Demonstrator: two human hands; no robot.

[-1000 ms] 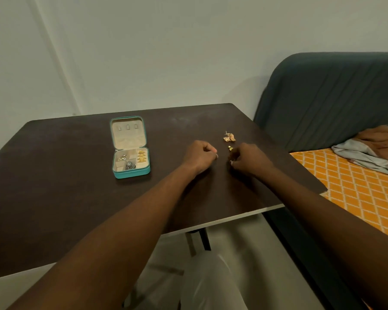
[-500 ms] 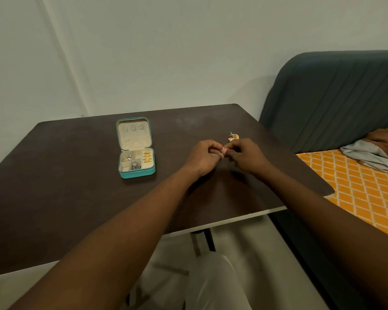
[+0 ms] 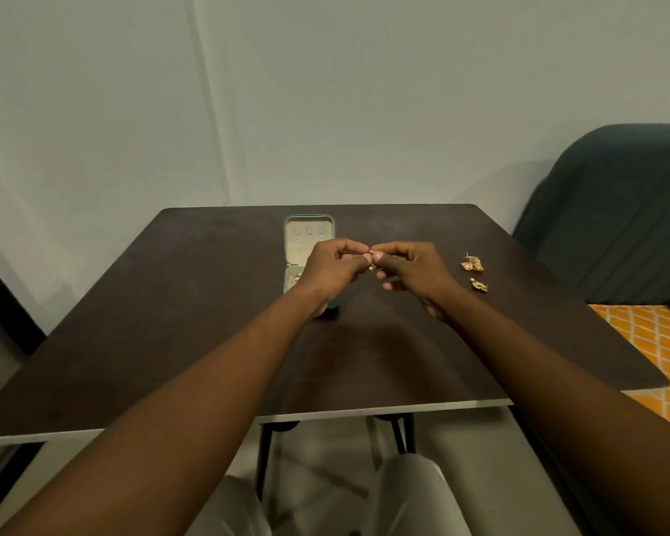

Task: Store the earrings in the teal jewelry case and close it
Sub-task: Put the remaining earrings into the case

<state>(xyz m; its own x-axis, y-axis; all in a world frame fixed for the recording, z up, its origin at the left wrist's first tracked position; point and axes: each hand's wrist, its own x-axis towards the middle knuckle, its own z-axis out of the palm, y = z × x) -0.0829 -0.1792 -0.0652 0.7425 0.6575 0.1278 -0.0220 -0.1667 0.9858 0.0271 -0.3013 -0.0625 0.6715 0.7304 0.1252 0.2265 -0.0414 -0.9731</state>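
Dark wooden desk (image 3: 209,323): both hands, left (image 3: 331,270) and right (image 3: 414,272), grip pinched on one small gold earring (image 3: 371,261) above the open teal jewelry case (image 3: 311,230). Two gold earrings (image 3: 472,263) remain right. Next: seat it in case.

We are finding no readable text, labels, brands, numbers or signs anywhere in the frame; nothing legible is showing on any surface in view.
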